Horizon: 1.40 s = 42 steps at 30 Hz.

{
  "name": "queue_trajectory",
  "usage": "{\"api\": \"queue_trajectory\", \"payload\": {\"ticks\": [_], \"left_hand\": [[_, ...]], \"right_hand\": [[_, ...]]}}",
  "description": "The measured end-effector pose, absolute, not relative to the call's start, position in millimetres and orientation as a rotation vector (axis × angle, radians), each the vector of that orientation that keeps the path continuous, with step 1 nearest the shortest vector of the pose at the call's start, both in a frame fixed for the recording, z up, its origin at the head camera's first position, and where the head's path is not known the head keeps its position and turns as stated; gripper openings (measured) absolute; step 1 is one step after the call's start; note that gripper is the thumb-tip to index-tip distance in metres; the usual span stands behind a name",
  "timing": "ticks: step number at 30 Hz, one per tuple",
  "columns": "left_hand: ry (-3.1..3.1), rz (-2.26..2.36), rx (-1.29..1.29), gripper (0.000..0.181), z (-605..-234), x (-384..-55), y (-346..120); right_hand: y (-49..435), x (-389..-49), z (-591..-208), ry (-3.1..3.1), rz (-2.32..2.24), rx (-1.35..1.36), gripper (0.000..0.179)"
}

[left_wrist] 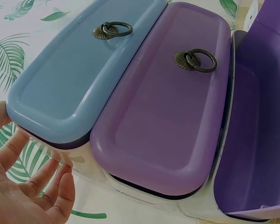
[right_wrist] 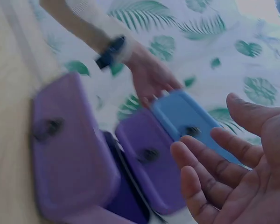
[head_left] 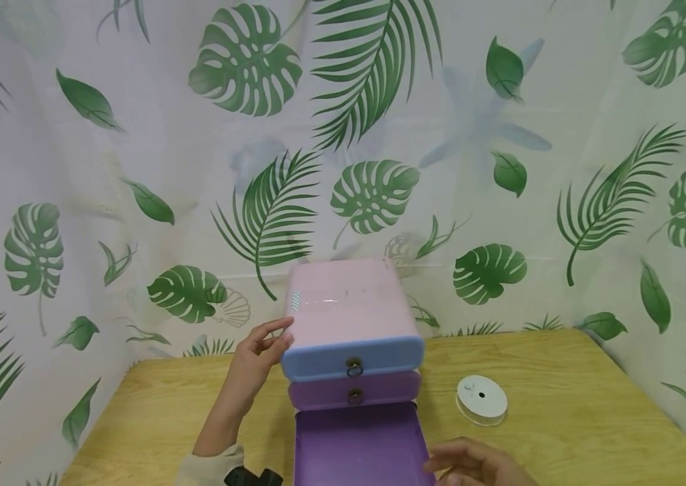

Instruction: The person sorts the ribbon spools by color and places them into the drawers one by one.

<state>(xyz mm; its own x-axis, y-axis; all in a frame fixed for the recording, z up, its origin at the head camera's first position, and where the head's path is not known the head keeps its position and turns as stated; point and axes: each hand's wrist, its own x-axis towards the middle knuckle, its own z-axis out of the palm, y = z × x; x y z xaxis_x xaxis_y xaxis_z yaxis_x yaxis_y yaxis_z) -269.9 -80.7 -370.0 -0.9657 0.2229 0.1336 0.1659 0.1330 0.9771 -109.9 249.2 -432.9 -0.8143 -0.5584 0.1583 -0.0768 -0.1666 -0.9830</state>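
A small drawer cabinet with a pink top (head_left: 349,297) stands on the table. Its blue top drawer (head_left: 352,358) and purple middle drawer (head_left: 355,391) are closed, each with a ring pull. The bottom purple drawer (head_left: 361,442) is pulled far out, and the visible part of its inside is bare. My left hand (head_left: 258,354) touches the cabinet's left side near the blue drawer, fingers extended. Beside the right edge of the bottom drawer is my right hand (head_left: 470,462); in the right wrist view its fingers (right_wrist: 214,163) are loosely spread and hold nothing.
A white ribbon spool (head_left: 481,399) lies on the wooden table (head_left: 562,405), to the right of the cabinet. Behind the table hangs a white cloth (head_left: 428,223) printed with green leaves. The cabinet's back stands close to this cloth.
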Motion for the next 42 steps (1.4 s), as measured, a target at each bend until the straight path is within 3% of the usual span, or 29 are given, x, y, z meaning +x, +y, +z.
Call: {"api": "queue_trajectory", "payload": {"ticks": [4, 11, 17, 23, 34, 42], "left_hand": [[2.326, 2.006, 0.393, 0.039, -369.6, -270.7, -81.3], [2.325, 2.013, 0.369, 0.04, -369.2, -270.1, -81.8], [2.32, 2.024, 0.351, 0.04, -371.2, -268.5, -83.0], [2.314, 2.041, 0.355, 0.038, -372.3, -269.9, -84.3], [2.352, 2.004, 0.354, 0.039, -372.4, -270.7, -82.2], [2.31, 2.031, 0.371, 0.038, -371.8, -273.1, -81.7]], "right_hand": [[277.0, -113.4, -415.0, 2.18, -1.924, -0.314, 0.033], [299.4, -122.0, -407.1, 2.646, -1.81, 0.138, 0.042], [314.1, -138.0, -426.4, 2.838, -1.643, 0.211, 0.048], [326.9, -157.1, -451.0, 2.759, -1.448, 0.25, 0.065], [328.9, -185.5, -481.3, 2.993, -1.306, 0.074, 0.058], [328.9, -201.7, -490.3, 2.896, -1.108, 0.169, 0.071]]}}
